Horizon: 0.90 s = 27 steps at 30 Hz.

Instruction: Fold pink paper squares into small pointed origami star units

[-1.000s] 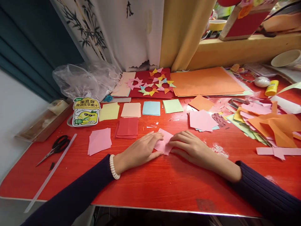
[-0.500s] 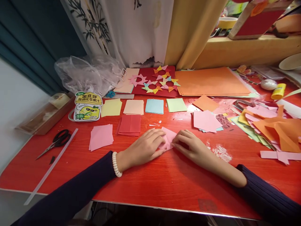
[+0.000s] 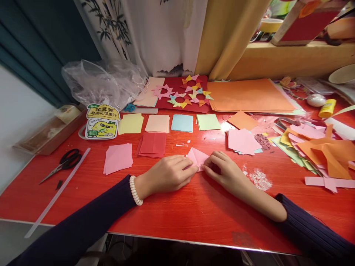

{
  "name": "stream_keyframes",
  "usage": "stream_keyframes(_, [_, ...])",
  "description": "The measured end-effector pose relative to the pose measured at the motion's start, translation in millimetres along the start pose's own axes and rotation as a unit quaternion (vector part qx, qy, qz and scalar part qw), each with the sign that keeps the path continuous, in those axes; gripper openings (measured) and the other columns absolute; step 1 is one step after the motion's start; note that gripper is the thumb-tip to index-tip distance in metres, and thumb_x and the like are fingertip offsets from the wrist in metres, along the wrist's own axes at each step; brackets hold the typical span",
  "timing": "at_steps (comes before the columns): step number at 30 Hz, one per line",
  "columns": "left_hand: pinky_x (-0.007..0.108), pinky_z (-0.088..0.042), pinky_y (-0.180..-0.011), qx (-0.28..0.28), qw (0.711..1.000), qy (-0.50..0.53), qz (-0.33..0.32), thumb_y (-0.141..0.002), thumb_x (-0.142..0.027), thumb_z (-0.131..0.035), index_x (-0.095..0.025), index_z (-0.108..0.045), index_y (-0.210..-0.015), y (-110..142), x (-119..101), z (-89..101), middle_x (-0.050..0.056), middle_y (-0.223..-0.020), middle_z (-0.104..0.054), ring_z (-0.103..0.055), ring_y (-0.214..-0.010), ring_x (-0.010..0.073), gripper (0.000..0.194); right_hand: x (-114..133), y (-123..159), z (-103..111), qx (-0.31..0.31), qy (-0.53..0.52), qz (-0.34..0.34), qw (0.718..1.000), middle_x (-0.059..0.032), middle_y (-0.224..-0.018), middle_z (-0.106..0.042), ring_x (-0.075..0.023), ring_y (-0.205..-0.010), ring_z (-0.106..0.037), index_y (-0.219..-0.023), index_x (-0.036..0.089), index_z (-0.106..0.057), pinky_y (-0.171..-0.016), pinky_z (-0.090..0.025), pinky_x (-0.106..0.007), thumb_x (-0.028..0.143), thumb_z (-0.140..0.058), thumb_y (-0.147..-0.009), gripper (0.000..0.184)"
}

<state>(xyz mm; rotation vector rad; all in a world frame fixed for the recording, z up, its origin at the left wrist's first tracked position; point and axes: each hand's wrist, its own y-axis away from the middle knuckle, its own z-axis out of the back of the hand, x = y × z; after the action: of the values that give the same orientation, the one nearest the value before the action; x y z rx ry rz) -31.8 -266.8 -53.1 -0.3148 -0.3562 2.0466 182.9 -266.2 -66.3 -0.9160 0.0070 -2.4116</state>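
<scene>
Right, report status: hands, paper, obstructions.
Left hand over left side of pink sheet; right hand pinching right edge. Sheet creased. Small scraps just beyond, apart from both hands.

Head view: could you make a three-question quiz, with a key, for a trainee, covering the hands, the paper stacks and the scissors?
1. True or false: the left hand and the right hand are both touching the folded pink sheet.
2. Which stack lies next to the blue stack, on its right?
A. the yellow stack
B. the green stack
C. the red stack
3. Fill in the blank: the scissors, at the left of the table, have ____ handles.

Key: 1. True. 2. B. 3. Black.
</scene>
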Motion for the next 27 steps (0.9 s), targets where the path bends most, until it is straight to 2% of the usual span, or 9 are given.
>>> stream_keyframes(10, [0.030,-0.052,-0.075,0.002,1.000,-0.006,-0.016,-0.090,-0.020,-0.040,-0.014,-0.058,-0.100,1.3,1.9,-0.4,0.007,-0.091,-0.064,-0.061,-0.088,0.0154,0.022,-5.1,1.6,-4.6,-0.007,0.029,-0.003,1.000,-0.0031,-0.076,-0.050,-0.0173,-0.071,-0.044,-0.079,0.017,-0.047,-0.065,-0.037,-0.031,0.017,-0.053,-0.085,0.009])
stream_keyframes(15, [0.028,-0.052,-0.074,0.004,1.000,-0.015,-0.021,-0.091,-0.020,-0.039,-0.014,-0.059,-0.097,0.8,2.1,0.1,0.007,-0.090,-0.064,-0.061,-0.085,0.0146,0.022,-5.0,1.2,-4.2,-0.014,0.045,0.018,0.999,-0.0026,-0.075,-0.051,-0.0173,-0.070,-0.045,-0.079,0.019,-0.045,-0.065,-0.038,-0.030,0.018,-0.050,-0.087,0.009])
stream_keyframes(22, [0.029,-0.050,-0.073,0.024,0.999,-0.031,-0.017,-0.091,-0.022,-0.038,-0.016,-0.060,-0.097,-1.0,3.8,2.6,0.007,-0.091,-0.063,-0.060,-0.083,0.0147,0.023,-6.6,-1.2,-1.9,-0.005,0.051,0.022,0.998,-0.0052,-0.079,-0.055,-0.0191,-0.073,-0.048,-0.080,0.019,-0.047,-0.066,-0.039,-0.032,0.019,-0.048,-0.088,0.008])
stream_keyframes(27, [0.031,-0.048,-0.079,0.056,0.998,-0.014,-0.018,-0.091,-0.022,-0.036,-0.013,-0.059,-0.098,-2.5,2.1,-3.2,0.009,-0.099,-0.062,-0.057,-0.093,0.0178,0.026,-9.5,-0.7,-1.5,-0.005,0.061,0.031,0.998,-0.0042,-0.076,-0.053,-0.0188,-0.072,-0.046,-0.080,0.019,-0.048,-0.066,-0.039,-0.032,0.020,-0.050,-0.087,0.008])
